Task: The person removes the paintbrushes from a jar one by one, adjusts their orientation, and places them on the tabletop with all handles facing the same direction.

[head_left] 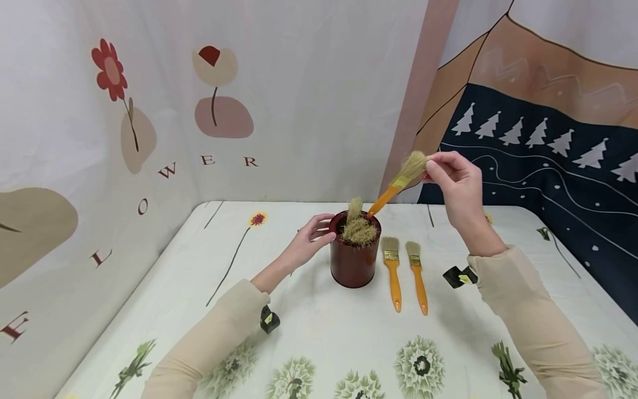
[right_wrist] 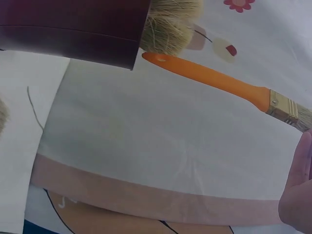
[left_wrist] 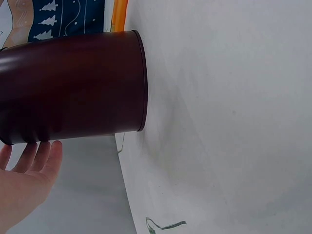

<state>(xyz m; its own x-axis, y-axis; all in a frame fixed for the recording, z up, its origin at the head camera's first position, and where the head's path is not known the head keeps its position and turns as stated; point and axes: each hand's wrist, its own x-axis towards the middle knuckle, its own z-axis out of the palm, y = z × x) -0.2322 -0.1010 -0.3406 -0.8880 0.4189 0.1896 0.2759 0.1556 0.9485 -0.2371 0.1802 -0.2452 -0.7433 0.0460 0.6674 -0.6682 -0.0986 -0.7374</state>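
A dark red can (head_left: 353, 263) stands upright on the table, with bristle heads (head_left: 360, 231) sticking out of its top. My left hand (head_left: 306, 244) touches the can's left side near the rim; in the left wrist view its fingers (left_wrist: 43, 158) lie fairly straight against the wall. Up at the right, my right hand (head_left: 458, 185) pinches a paintbrush (head_left: 385, 200) by its pale bristles. This paintbrush has an orange handle (right_wrist: 209, 77), slanting down, its end at the can's opening beside the other bristles. The handles inside the can are hidden.
Two more orange-handled paintbrushes, a wider one (head_left: 392, 274) and a narrower one (head_left: 418, 280), lie right of the can. A white flower-printed cloth (head_left: 309, 327) covers the table. Printed curtains (head_left: 319, 111) hang behind it and at both sides.
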